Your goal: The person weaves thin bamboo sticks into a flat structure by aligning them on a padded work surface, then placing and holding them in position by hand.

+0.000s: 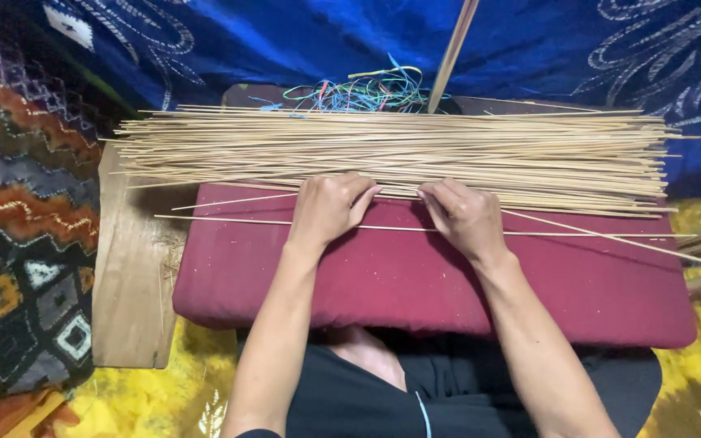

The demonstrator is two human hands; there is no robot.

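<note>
— Fingers first, then: what are your hands doing?

— Both lie palm down on the maroon cushion (pixel 415 284) across my lap. My left hand (pixel 328 207) has its fingers curled loosely together, tips at the near edge of the bundle of thin sticks (pixel 391 150). My right hand (pixel 462 215) is much the same, fingers bent and close, tips touching the nearest sticks. Whether either pinches a stick I cannot tell; the fingertips hide it

— And the single stick (pixel 229 219) lying apart?

— It runs across the cushion under both hands, just clear of the bundle, with another slanting off to my right

— How would they handle?

— Light and springy, I judge, thin enough to snap if bent hard, smooth enough to roll on the cloth. I'd take one near its middle between thumb and forefinger so neither end droops

— What lies beyond?

— The bundle spans the far side of the cushion, ends overhanging both sides. Behind it sits a tangle of coloured strings (pixel 359 91) and an upright wooden slat (pixel 450 53) against blue patterned cloth (pixel 285 40). A wooden board (pixel 127 284) shows on my left, yellow fabric (pixel 164 397) below
</note>
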